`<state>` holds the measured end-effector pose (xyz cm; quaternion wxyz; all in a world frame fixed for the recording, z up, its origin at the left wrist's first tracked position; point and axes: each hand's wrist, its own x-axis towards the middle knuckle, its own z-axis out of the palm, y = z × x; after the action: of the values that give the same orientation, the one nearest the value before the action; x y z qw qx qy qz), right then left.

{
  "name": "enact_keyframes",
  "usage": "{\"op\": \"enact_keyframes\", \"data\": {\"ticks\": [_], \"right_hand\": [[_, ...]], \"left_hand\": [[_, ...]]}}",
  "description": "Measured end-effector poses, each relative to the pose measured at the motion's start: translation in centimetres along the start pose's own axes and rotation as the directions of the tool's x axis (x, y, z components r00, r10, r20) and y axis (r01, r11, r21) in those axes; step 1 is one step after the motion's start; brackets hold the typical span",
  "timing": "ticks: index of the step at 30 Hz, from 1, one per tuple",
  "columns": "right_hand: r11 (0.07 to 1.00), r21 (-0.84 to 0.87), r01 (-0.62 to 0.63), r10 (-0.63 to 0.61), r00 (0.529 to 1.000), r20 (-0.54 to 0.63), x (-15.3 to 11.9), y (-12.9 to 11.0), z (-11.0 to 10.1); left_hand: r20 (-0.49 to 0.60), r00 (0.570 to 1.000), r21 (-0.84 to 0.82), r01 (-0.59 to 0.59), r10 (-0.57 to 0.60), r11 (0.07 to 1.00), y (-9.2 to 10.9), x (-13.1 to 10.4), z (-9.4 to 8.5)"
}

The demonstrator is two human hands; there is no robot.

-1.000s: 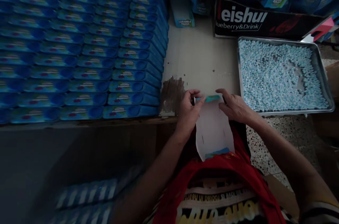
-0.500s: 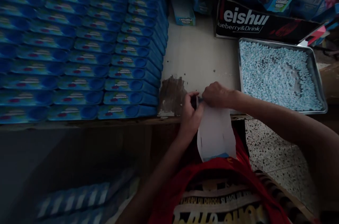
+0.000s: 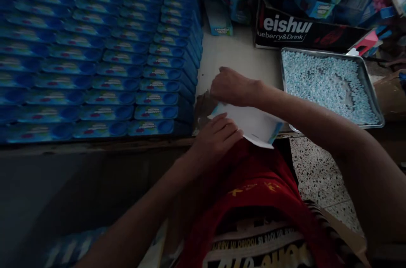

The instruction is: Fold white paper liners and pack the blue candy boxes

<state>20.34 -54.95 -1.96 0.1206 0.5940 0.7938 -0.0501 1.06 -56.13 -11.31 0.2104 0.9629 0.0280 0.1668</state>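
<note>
An unfolded-looking cardboard box [image 3: 253,122], white inside with blue printed edges, lies tilted at the near edge of the tabletop, above my lap. My left hand [image 3: 218,137] grips its near left side, fingers lying together across the card. Curled into a fist, my right hand [image 3: 233,86] is at the box's far left end; its fingertips are turned away and hidden, seemingly closed on the card's edge. To the left of both hands rise tightly packed rows of blue printed boxes [image 3: 155,99].
Right of my forearm sits a metal tray [image 3: 382,121] with small pale-blue candies [image 3: 317,77]. Behind it stands a black carton [image 3: 285,33] filled with blue boxes. One blue box [image 3: 218,18] lies at the back of the worn tabletop [image 3: 241,52]. Speckled floor [image 3: 312,166] shows below right.
The cardboard box has turned from hanging lengthwise toward my body to lying sideways on the table edge. My right hand has moved up and left; my left hand has shifted left and lower.
</note>
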Motion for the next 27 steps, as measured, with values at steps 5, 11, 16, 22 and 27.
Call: {"op": "enact_keyframes", "data": {"ticks": [5,11,16,22,27], "right_hand": [[0.952,0.213,-0.22,0.297,0.832,-0.468,-9.4,-0.7,-1.3],[0.802,0.424,-0.421,0.578,0.725,-0.373,-16.9,-3.3,11.6],[0.908,0.309,-0.284,0.385,0.857,-0.342,-14.1,-3.8,16.1],[0.927,0.295,-0.23,0.305,0.921,-0.243,-12.7,-2.7,15.3],[0.919,0.267,-0.29,0.35,0.913,-0.212,-12.5,-3.1,15.3]], "left_hand": [[-0.071,0.941,0.189,0.339,-0.332,0.922,3.2,2.7,2.5],[-0.01,0.814,0.039,0.58,-0.58,0.814,1.8,6.0,3.7],[0.39,0.685,-0.154,0.708,-0.616,0.69,-2.7,7.4,3.1],[-0.049,0.839,0.063,0.544,-0.542,0.836,1.0,4.2,3.7],[-0.021,0.852,0.284,0.507,-0.523,0.814,3.6,1.8,5.8]]}}
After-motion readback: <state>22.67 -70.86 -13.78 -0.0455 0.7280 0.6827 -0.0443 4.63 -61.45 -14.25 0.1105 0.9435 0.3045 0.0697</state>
